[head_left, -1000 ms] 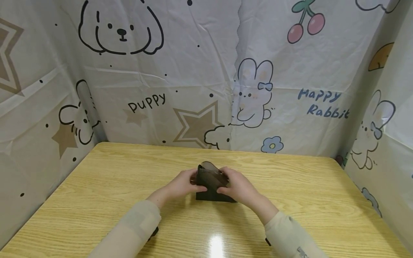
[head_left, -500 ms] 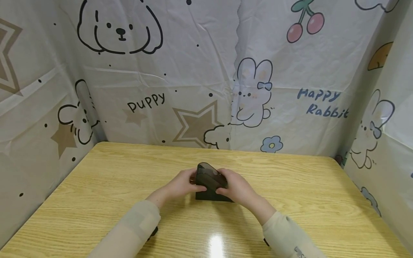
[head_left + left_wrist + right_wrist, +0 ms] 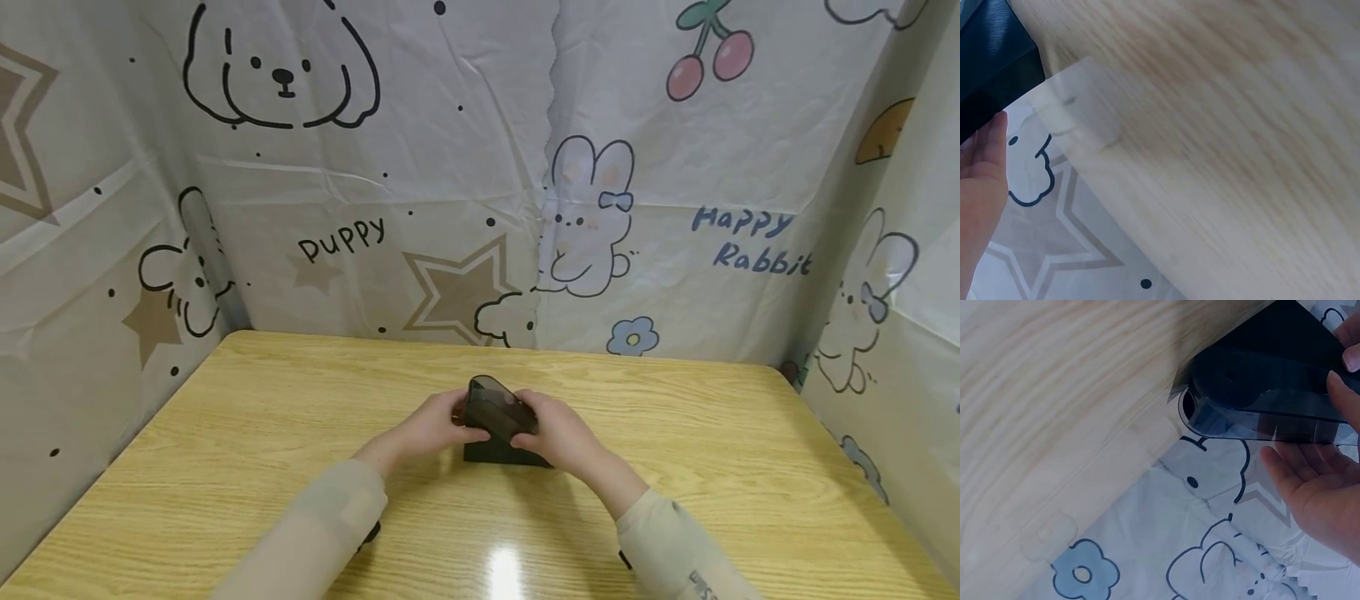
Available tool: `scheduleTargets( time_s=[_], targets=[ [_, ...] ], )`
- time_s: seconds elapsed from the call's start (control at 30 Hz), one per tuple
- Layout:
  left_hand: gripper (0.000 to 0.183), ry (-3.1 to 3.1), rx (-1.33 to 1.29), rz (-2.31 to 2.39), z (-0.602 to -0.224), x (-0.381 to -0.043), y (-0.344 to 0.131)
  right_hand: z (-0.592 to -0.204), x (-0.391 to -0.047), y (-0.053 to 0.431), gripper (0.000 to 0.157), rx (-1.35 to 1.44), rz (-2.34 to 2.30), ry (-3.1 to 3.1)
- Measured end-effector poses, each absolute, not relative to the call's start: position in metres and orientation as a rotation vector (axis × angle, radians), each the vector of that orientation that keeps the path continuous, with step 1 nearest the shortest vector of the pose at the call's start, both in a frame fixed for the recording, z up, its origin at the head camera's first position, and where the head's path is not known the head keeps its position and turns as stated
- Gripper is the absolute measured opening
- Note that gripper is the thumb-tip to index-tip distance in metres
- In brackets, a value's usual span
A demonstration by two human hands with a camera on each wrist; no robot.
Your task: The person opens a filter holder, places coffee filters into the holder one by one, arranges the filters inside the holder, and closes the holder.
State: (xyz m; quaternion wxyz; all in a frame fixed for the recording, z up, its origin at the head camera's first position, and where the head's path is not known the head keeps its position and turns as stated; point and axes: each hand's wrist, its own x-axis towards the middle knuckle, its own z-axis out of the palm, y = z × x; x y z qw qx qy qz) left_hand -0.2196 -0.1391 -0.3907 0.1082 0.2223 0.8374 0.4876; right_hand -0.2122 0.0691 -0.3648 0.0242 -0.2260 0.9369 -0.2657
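A dark box [image 3: 495, 452] with a slanted top stands on the table, its smoky see-through lid [image 3: 489, 392] lying over the slope. From the left side my left hand [image 3: 437, 423] grips the box, thumb in front and fingers behind. My right hand [image 3: 561, 427] holds the lid's right part, with the thumb on the near side. In the right wrist view, the rounded end of the clear lid [image 3: 1229, 422] shows below the dark body [image 3: 1272, 344]. Left-hand fingers [image 3: 988, 140] lie against the box underside edge in the left wrist view.
The wood-grain table [image 3: 315, 400] reaches back to a hanging cloth [image 3: 465, 167] printed with cartoon animals, stars and flowers. More cloth closes off both sides. A small black object [image 3: 371, 533] shows beside the left sleeve.
The lid sat askew and raised a second ago; half a second ago it came down flush along the sloped top. Since then box and both hands have shifted slightly right.
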Motion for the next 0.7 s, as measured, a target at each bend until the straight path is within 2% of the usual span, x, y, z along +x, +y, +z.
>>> scheduleTargets(
  time_s=[0.63,0.7],
  targets=[
    [0.042,2.49,0.598,1.428,-0.39,-0.232,-0.117,-0.365,-0.222,0.082,0.048,-0.649,-0.792,2.94],
    [0.046,2.507,0.594,1.402,-0.391,-0.232,-0.117,-0.366,-0.223,0.084,0.053,-0.672,-0.762,2.962]
  ],
)
